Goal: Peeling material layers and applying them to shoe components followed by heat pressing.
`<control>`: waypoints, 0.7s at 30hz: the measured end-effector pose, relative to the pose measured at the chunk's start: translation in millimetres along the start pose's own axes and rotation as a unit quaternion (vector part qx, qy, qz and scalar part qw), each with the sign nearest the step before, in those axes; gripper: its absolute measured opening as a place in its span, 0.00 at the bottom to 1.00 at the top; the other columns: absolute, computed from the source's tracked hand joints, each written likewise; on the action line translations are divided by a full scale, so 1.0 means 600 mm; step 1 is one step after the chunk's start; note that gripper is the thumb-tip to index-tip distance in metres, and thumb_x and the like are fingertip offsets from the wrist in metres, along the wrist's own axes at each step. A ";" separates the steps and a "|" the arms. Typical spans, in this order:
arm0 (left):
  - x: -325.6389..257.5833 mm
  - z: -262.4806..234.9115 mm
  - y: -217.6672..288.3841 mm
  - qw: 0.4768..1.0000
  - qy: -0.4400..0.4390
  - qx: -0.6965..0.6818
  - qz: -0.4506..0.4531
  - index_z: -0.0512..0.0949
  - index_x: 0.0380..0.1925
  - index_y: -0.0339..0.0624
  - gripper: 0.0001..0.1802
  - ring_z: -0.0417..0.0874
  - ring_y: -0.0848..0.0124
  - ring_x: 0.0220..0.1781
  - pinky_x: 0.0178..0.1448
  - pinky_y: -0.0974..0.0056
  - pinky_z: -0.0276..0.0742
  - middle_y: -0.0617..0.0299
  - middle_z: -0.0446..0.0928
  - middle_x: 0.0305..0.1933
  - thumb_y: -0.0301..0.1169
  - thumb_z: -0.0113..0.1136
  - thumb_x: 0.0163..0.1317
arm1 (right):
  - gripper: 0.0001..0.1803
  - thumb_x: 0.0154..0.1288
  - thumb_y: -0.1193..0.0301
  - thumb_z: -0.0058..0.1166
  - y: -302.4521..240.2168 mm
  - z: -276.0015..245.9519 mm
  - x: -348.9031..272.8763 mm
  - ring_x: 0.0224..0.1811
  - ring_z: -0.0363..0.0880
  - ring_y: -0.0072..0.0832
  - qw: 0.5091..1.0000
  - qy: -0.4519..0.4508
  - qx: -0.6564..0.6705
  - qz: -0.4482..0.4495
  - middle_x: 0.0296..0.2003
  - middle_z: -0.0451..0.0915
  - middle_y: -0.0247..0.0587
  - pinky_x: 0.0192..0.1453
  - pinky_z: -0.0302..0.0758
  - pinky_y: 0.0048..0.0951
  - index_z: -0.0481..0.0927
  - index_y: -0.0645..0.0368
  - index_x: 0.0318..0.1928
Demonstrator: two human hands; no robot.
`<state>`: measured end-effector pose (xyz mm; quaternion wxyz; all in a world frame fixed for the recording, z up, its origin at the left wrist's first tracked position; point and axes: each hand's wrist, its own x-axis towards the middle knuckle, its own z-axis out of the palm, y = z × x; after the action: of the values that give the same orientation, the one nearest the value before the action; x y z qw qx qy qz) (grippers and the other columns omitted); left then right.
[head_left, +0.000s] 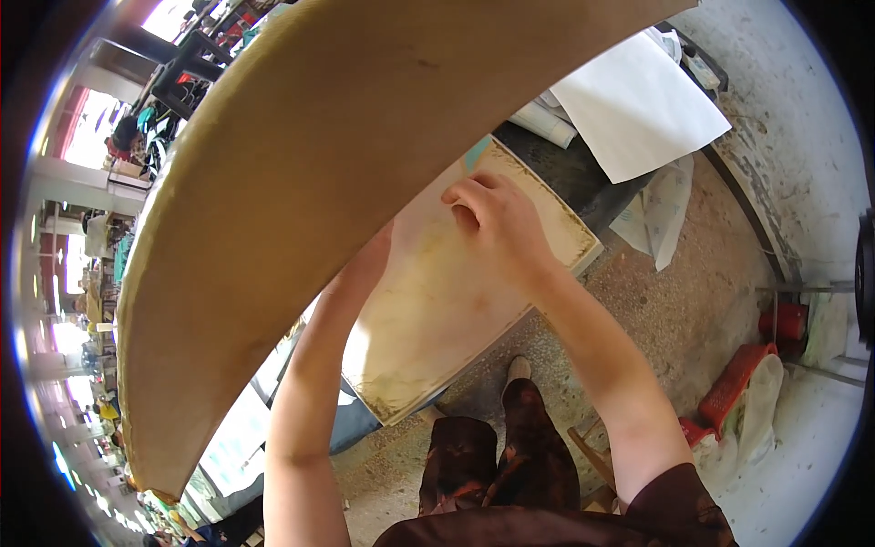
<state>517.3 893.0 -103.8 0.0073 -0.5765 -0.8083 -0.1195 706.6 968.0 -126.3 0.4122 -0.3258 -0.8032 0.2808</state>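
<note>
1. Cream-coloured board (437, 301) with stained, browned edges lies flat on the counter (556, 169) in front of me, one corner pointing toward my legs.
2. My right hand (492, 219) rests on the far part of that board, fingers (460, 193) curled and pressed down onto its surface; the grip is drawn together against the board, not wrapped around anything.
3. My left hand is hidden behind a big tan sheet (301, 182) that curves up across the view; only my left forearm (314, 365) shows, reaching under it, so I cannot tell how that grip stands.
4. The tan sheet rises over the left side of the board and covers much of what lies beyond.
5. Past the board, on the far right of the counter, lies a white sheet of paper (638, 105), with a roll of paper (547, 123) just beside it.
6. Below the counter is a speckled floor (674, 301); my shoe (518, 369) stands on it near the board's edge.
7. Red crates (743, 378) sit well apart on the floor to the right.
</note>
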 end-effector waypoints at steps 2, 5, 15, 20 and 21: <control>0.003 0.009 -0.018 0.992 0.072 -0.087 0.057 0.84 0.44 0.48 0.15 0.72 0.60 0.55 0.63 0.52 0.61 0.64 0.77 0.48 0.44 0.56 0.67 | 0.08 0.54 0.80 0.58 -0.001 0.002 0.003 0.41 0.79 0.43 1.000 0.006 0.002 -0.007 0.35 0.82 0.41 0.45 0.75 0.40 0.80 0.56 0.35; 0.004 0.002 -0.014 0.991 0.062 -0.098 0.060 0.84 0.44 0.49 0.14 0.72 0.62 0.55 0.62 0.53 0.62 0.65 0.78 0.48 0.43 0.57 0.67 | 0.07 0.53 0.80 0.58 0.006 0.000 0.000 0.40 0.78 0.42 1.000 0.001 -0.027 -0.008 0.36 0.82 0.40 0.45 0.75 0.40 0.80 0.56 0.34; -0.012 -0.005 -0.023 0.996 0.023 -0.030 0.076 0.83 0.46 0.52 0.13 0.73 0.63 0.55 0.59 0.54 0.63 0.67 0.80 0.48 0.40 0.58 0.66 | 0.10 0.55 0.76 0.59 -0.003 -0.026 -0.038 0.45 0.77 0.38 0.988 -0.008 -0.152 -0.007 0.40 0.81 0.35 0.50 0.71 0.39 0.81 0.54 0.39; -0.009 0.000 -0.040 0.990 0.064 0.042 0.118 0.82 0.48 0.51 0.13 0.73 0.62 0.53 0.57 0.52 0.63 0.65 0.79 0.49 0.39 0.58 0.66 | 0.13 0.57 0.72 0.59 -0.021 -0.024 -0.054 0.52 0.72 0.35 0.975 -0.027 -0.220 -0.018 0.46 0.78 0.32 0.58 0.63 0.40 0.80 0.52 0.44; -0.006 -0.001 -0.036 0.990 0.063 0.042 0.118 0.82 0.48 0.51 0.13 0.73 0.62 0.53 0.57 0.52 0.63 0.65 0.79 0.49 0.39 0.58 0.66 | 0.13 0.56 0.71 0.59 -0.024 -0.025 -0.054 0.53 0.71 0.35 0.972 -0.026 -0.234 -0.009 0.47 0.77 0.32 0.59 0.63 0.40 0.80 0.54 0.44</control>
<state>498.5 882.8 -108.0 0.0960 -0.6582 -0.7370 -0.1198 729.8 937.5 -123.7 0.3064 -0.3984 -0.8598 0.0897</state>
